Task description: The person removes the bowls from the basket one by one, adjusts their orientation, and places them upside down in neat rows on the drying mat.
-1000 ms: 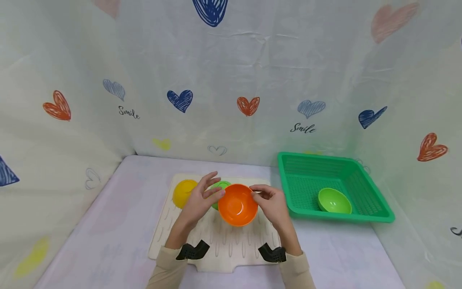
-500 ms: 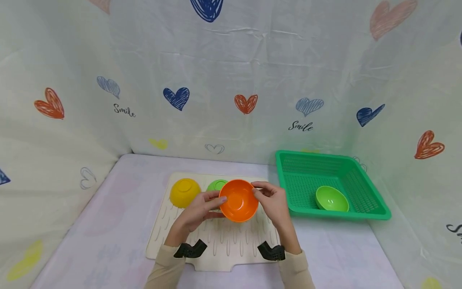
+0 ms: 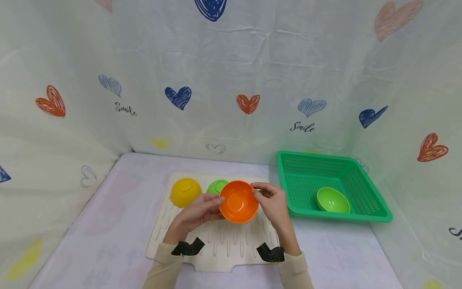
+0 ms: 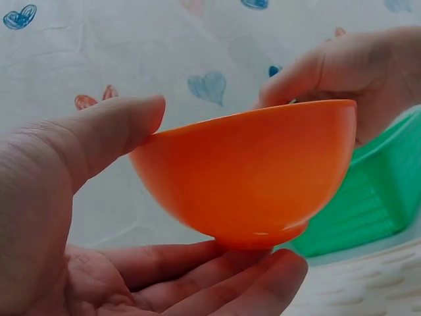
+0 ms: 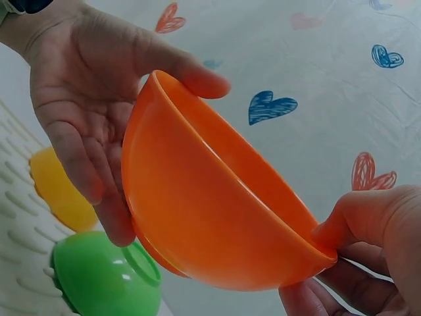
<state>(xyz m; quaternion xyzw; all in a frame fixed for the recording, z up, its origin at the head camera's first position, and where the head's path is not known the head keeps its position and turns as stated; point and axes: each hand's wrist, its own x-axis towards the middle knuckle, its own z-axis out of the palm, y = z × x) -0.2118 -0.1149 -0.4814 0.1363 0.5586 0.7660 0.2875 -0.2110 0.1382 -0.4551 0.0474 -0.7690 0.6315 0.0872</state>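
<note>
An orange bowl [image 3: 239, 202] is held up over the ribbed cream drying board [image 3: 216, 249], its opening facing up. My left hand [image 3: 198, 212] grips its left side, with the thumb on the rim and the fingers under the foot, as the left wrist view shows. My right hand [image 3: 272, 202] pinches the rim on the right between thumb and fingers. Behind the bowl, a yellow bowl [image 3: 185, 192] and a green bowl [image 3: 217, 186] rest upside down on the board. The orange bowl partly covers the green one in the head view.
At the back right stands a green plastic basket [image 3: 337, 217] with a light green bowl [image 3: 333, 200] inside, opening upward. A pale cloth [image 3: 101, 233] covers the table. Behind it hangs a white curtain [image 3: 213, 60] printed with hearts.
My left hand has dropped from the bowl's upper left rim, fingers spread, to a grip around its side and underside. The right hand keeps its pinch on the rim.
</note>
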